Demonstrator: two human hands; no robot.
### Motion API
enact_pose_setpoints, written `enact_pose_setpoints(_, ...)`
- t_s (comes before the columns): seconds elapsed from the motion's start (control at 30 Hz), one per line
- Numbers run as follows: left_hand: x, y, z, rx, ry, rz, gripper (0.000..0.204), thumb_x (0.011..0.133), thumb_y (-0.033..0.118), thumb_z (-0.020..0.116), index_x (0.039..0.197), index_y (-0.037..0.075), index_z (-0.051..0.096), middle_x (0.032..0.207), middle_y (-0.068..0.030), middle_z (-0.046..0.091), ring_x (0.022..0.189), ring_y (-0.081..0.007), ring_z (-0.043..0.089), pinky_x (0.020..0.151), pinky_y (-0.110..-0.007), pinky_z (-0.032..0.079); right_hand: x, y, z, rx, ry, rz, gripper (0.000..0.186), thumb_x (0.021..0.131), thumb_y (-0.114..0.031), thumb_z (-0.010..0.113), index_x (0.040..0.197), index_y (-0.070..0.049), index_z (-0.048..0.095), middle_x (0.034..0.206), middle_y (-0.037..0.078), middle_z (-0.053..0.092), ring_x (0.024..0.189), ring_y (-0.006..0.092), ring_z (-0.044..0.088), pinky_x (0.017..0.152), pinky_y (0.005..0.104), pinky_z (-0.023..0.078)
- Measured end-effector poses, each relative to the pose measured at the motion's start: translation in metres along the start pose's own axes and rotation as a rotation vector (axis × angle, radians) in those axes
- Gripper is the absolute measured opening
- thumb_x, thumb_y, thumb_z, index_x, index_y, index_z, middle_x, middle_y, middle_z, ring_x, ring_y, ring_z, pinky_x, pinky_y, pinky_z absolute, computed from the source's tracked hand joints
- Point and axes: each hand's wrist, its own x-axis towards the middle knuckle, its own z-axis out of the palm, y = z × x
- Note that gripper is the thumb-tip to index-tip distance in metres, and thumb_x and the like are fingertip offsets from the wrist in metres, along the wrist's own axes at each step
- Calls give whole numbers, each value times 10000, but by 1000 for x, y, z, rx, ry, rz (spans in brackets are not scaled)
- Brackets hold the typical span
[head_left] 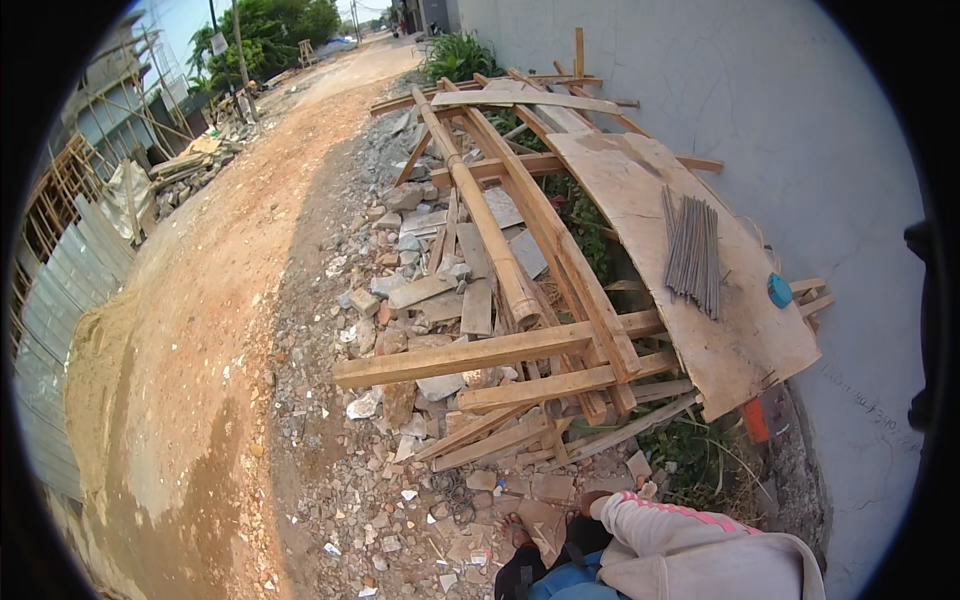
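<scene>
My right hand point(594, 502) shows only in small part at the cuff of a pale sleeve with pink stripes, low in the view. It is in front of my body, just above my feet, and its fingers are too hidden to read. My left hand is out of view. Ahead of me a plywood sheet point(690, 345) lies sloping on stacked timber, apart from my right hand. A bundle of thin grey metal rods point(694, 255) rests on it. Near its right edge sits a small round turquoise object point(779, 290), kind unclear.
Wooden beams point(470, 358) and a bamboo pole point(475, 210) jut over broken rubble point(405, 290). A grey wall point(790, 130) stands at the right. Leftward runs a dirt road point(220, 350), with a sand heap point(95, 370) and metal sheet fence point(75, 270) beyond.
</scene>
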Motion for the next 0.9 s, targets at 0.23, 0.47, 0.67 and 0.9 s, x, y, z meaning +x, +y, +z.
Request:
enact_pose_setpoints(0.23, 41, -34, 2, -53, -78, 2, 879, 852, 702, 652, 1508, 168, 412, 1476, -189, 475, 1342, -421, 461, 1064, -620, 401, -101, 164, 76, 329, -18, 312, 450, 870, -434, 703, 1108, -53, 718, 1017, 160, 721, 847, 331, 709, 703, 485, 564)
enact_pose_setpoints(0.47, 43, -135, 43, 37, 684, -386, 794, 895, 716, 570, 1084, -36, 745, 1006, -246, 722, 994, -380, 687, 880, -524, 535, -172, 227, 109, 760, 28, 495, 430, 884, -441, 695, 1080, -58, 694, 955, 140, 684, 774, 303, 664, 645, 461, 531)
enact_pose_setpoints(0.67, 76, -212, 33, 149, 478, -613, 688, 895, 613, 640, 1167, -15, 714, 1139, -186, 706, 1136, -341, 643, 1011, -468, 476, -186, 231, 128, 1078, 123, 509, 417, 896, -446, 688, 1057, -62, 675, 901, 123, 652, 713, 279, 624, 594, 440, 504)
enact_pose_setpoints(0.9, 129, -282, 12, 143, 606, -640, 505, 978, 444, 636, 1128, -33, 707, 1069, -151, 714, 1005, -246, 686, 924, -371, 542, -209, 231, 163, 1510, 256, 543, 405, 910, -453, 680, 1030, -68, 652, 838, 104, 614, 640, 251, 578, 536, 416, 471)
